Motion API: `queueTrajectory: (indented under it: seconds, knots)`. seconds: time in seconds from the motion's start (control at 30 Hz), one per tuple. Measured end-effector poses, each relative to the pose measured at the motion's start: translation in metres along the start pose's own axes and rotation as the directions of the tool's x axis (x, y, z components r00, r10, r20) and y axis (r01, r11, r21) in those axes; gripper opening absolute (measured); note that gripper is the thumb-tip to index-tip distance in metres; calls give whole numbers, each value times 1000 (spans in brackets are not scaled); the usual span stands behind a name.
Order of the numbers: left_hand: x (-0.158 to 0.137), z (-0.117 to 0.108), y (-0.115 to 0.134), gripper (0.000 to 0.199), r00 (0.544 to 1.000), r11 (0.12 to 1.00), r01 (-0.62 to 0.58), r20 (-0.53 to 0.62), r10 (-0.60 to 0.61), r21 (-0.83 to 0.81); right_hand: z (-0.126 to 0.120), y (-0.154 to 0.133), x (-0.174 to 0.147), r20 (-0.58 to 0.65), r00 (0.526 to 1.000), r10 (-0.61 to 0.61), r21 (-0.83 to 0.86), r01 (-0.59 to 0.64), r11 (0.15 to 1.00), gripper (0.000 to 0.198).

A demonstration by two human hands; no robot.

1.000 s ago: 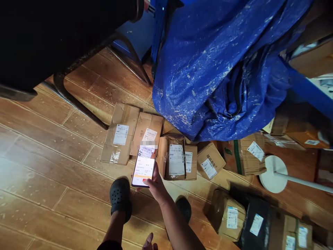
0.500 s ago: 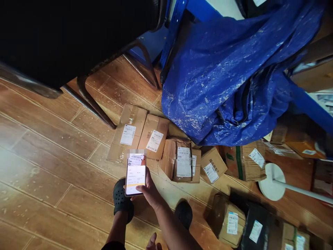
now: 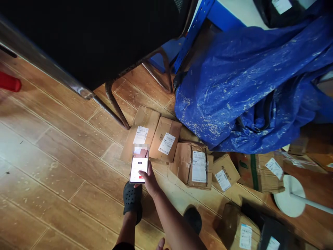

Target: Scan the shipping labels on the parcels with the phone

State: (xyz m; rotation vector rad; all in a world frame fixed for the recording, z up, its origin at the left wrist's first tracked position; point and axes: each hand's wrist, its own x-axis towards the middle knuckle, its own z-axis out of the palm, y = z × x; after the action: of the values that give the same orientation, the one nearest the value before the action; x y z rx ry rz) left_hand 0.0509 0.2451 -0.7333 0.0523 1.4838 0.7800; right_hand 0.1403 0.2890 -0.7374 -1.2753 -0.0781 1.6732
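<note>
Cardboard boxes (image 3: 166,139) lie flat on the wood floor (image 3: 52,173); your right hand (image 3: 151,180) grips a glowing phone (image 3: 139,166), left hand (image 3: 161,244) cut off, its fingers' state unclear.

Your right hand (image 3: 150,179) grips a slim phone with a glossy, lit glass screen (image 3: 139,166). Below it, the brown wood-look plank floor (image 3: 52,163) carries a soft sheen and catches the light. The flat brown cardboard parcels (image 3: 156,137) look matt, though clear tape and white paper labels on them shine a little. The big blue woven plastic tarp (image 3: 247,90) is crinkled and scuffed white. Your black clog (image 3: 132,199) looks like matt rubbery foam.
</note>
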Motion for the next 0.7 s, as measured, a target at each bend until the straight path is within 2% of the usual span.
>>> queueTrajectory:
  seconds: [0.2,0.4,0.7]
  knots:
    - [5,-11,-1,24,1000,1000,-24,-3,24,-6,15,-21,19,-6,998,-63,4,63,998,62]
    - [-1,-18,-12,44,988,995,-92,-124,95,25,23,-32,25,17,994,-112,14,112,994,63]
    - [6,-26,-12,41,993,998,-42,-112,46,39,20,-36,24,29,992,-119,7,119,993,65]
